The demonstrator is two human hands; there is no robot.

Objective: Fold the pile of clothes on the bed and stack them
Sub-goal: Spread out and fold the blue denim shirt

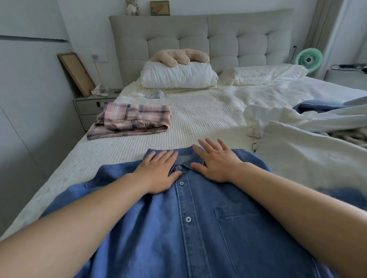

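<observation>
A blue denim shirt (195,226) lies spread front-up on the bed (200,115), buttoned, collar pointing away from me. My left hand (158,171) rests flat on the shirt just left of the collar, fingers straight. My right hand (217,162) lies flat on the right side of the collar, fingers spread. A folded pink plaid garment (133,120) sits at the bed's left side. A heap of white clothes (309,146) with a blue piece (322,106) behind it lies on the right.
Two pillows (177,77) and a beige plush toy (180,56) sit by the grey headboard. A nightstand (88,107) with a leaning frame stands at left. A green fan (308,58) stands at the far right.
</observation>
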